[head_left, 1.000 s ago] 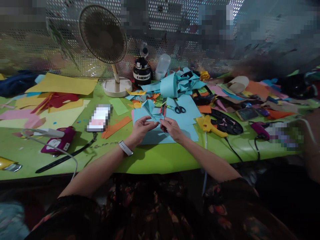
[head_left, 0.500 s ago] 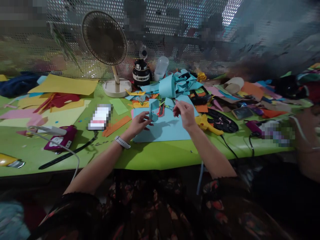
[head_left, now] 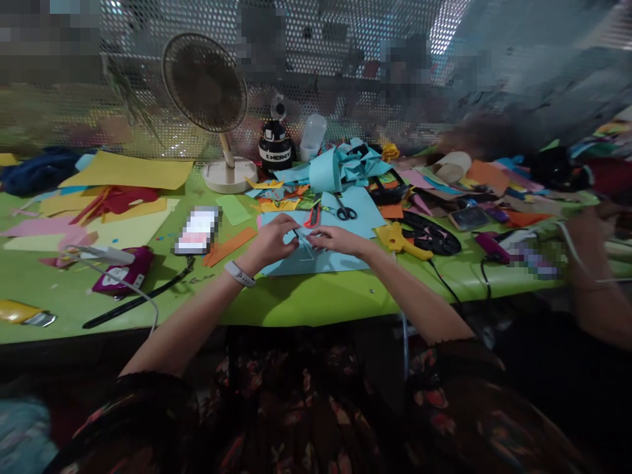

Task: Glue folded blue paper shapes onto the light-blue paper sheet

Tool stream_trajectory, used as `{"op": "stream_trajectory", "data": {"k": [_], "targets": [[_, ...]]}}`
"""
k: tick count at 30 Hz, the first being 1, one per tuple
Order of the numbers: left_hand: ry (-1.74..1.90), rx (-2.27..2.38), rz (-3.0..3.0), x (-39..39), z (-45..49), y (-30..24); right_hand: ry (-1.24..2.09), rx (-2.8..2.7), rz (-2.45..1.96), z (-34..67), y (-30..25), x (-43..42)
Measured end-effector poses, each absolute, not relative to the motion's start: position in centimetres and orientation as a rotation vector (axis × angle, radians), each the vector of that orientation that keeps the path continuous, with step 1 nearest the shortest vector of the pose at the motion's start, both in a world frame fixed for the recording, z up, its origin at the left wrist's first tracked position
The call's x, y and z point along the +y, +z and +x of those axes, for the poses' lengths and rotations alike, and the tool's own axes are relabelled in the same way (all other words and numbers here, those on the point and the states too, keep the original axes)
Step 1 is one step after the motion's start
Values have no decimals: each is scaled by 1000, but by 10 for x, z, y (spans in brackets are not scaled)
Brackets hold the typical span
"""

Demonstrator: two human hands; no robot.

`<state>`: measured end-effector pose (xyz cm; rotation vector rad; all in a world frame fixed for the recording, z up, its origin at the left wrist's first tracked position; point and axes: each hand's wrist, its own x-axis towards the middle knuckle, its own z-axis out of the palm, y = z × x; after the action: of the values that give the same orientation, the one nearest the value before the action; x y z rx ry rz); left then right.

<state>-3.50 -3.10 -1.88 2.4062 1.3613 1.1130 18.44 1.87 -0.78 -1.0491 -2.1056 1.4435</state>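
Note:
My left hand [head_left: 274, 243], with a pale band on the wrist, pinches a small folded piece of light-blue paper [head_left: 307, 252]. From the other side my right hand [head_left: 340, 240] has its fingers closed at the upper edge of the same piece; the fingertips partly cover it. Both hands are just above a larger light-blue paper sheet [head_left: 340, 263]. Beyond them lie black-handled scissors [head_left: 346, 212] and a red cutter [head_left: 313, 216].
A fan [head_left: 230, 174] and a black bottle [head_left: 275, 151] stand behind, beside a heap of cut blue paper [head_left: 353, 164]. A yellow glue gun [head_left: 402, 241] lies right, a phone [head_left: 198, 230] left. At far right is another person's arm [head_left: 597, 276].
My right hand has come down and left to meet the blue piece, and my left hand has lowered it towards the sheet. The scissors now show uncovered behind.

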Motion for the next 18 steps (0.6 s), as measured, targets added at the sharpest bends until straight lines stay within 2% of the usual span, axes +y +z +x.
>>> {"op": "stream_trajectory", "data": {"k": [4, 10, 13, 15, 18], "targets": [[1047, 1342, 2480, -34, -38, -15, 1416, -2136, -941, 181, 6, 21], [1047, 1291, 2457, -36, -47, -9, 1205, -1610, -838, 175, 45, 28], [1062, 1248, 2413, -38, -50, -8, 1168, -1706, -856, 168, 57, 31], [1072, 1251, 2421, -38, -52, -11, 938, -1911, -856, 164, 65, 31], [1109, 1320, 2432, -34, -56, -18, 301, -2143, -827, 158, 77, 29]]}}
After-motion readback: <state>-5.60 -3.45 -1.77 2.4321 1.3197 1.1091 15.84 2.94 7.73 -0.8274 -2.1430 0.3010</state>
